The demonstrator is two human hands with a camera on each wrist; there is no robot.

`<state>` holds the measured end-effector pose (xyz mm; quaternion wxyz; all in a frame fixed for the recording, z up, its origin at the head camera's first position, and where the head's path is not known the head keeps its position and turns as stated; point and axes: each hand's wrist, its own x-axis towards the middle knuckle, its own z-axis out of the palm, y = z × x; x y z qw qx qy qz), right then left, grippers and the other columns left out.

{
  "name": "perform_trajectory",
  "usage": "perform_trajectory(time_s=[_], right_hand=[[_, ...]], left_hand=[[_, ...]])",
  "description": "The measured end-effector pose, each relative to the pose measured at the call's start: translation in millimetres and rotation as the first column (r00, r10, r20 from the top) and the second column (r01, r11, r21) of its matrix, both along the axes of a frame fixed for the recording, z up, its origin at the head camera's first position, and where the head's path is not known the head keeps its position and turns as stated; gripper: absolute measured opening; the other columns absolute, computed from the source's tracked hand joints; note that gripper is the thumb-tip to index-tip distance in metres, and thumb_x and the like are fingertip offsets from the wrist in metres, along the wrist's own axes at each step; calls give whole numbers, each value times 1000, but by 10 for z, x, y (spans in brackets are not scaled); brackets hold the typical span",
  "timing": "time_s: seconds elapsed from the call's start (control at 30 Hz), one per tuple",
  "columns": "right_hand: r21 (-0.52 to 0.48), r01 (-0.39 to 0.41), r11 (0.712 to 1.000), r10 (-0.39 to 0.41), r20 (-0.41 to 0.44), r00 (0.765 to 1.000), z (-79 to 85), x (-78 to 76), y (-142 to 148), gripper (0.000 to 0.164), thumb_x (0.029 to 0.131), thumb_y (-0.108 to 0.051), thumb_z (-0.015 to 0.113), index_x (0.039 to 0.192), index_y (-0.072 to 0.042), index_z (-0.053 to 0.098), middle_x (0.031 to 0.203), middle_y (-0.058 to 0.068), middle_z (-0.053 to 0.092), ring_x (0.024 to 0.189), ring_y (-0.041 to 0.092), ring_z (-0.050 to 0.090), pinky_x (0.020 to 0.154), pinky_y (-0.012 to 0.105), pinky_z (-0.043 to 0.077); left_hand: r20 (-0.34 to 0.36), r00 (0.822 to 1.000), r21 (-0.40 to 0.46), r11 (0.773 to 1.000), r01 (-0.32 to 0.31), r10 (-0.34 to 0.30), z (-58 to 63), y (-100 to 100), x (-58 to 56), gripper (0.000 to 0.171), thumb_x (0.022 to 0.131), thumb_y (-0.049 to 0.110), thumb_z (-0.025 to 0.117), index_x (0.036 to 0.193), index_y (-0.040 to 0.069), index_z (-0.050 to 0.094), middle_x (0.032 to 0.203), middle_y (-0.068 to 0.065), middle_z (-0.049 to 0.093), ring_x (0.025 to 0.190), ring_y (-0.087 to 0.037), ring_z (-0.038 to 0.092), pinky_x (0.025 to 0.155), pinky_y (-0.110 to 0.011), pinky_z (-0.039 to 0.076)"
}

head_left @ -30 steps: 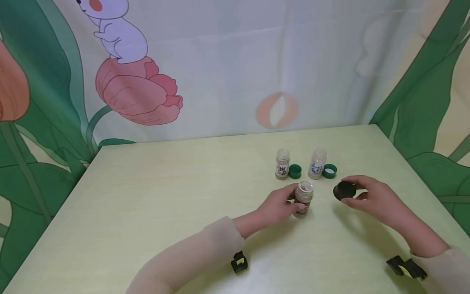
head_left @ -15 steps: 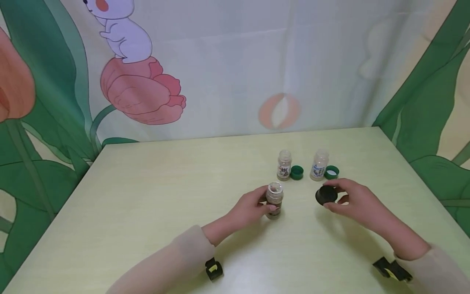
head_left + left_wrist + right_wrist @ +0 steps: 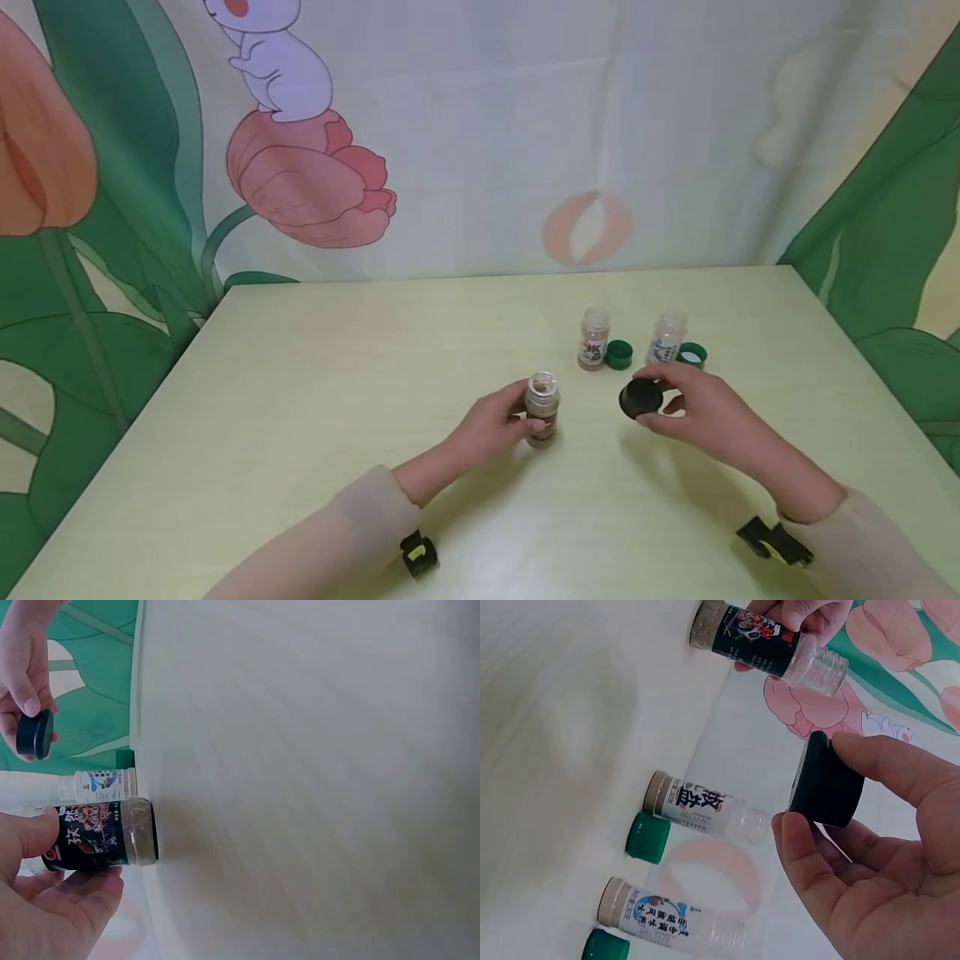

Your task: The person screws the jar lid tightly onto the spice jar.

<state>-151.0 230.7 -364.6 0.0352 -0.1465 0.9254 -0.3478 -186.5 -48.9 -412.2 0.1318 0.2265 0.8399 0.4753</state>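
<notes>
My left hand (image 3: 487, 425) grips an uncapped clear spice jar (image 3: 543, 408) with a black label, its open mouth facing up. In the left wrist view brown powder shows at the bottom of that black-labelled jar (image 3: 97, 836). To the right, my right hand (image 3: 693, 408) pinches a black cap (image 3: 641, 398) between thumb and fingers, held above the table. The right wrist view shows the black cap (image 3: 829, 782) apart from the jar. Behind the hands stand two more open spice jars, one with a red-and-black label (image 3: 593, 340) and one with a blue label (image 3: 667, 337).
A green cap (image 3: 618, 354) lies beside the red-and-black-labelled jar. Another green cap (image 3: 692, 355), its white inside showing, lies beside the blue-labelled jar. The pale table (image 3: 337, 358) ends at a printed curtain (image 3: 465, 167).
The left hand has carried the black-labelled jar leftward, away from the two standing jars. The right hand has moved left too, with the black cap in its fingers. The head view has shifted slightly.
</notes>
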Motion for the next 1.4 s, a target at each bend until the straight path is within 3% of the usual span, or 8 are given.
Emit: perform_trajectory(time_s=[0.3,0.5,1.03,1.4], right_hand=[[2,-53,999,53,-22,998,-8,-81,-177,54,85,-11,82,131,7,61,126,27,65,96,31,69,80,42,63],[4,-97,995,97,-42,994,0,-124,-279,51,84,-9,83,129,5,63,120,24,68,95,28,69,76,35,61],[-13,-147,989,147,-17,989,52,-163,-458,53,86,-8,81,132,7,59,127,27,66,102,35,71,84,46,63],[-33,-144,989,144,0,990,84,-246,-502,49,87,-10,80,130,3,61,123,25,68,93,27,73,77,34,62]], left_hand=[[9,999,4,999,-32,32,5,-84,13,52,98,4,66,146,-4,49,141,-26,61,133,-43,60,109,-48,53],[18,1000,19,1000,-23,23,18,-103,29,51,98,3,65,146,-5,49,141,-27,61,134,-43,59,110,-47,53],[19,1000,8,1000,-24,24,21,-142,56,52,98,4,66,146,-5,49,141,-27,61,134,-43,59,110,-49,52],[19,1000,5,1000,-21,21,38,-156,18,54,97,4,67,147,-5,48,142,-27,61,133,-43,60,111,-48,51]])
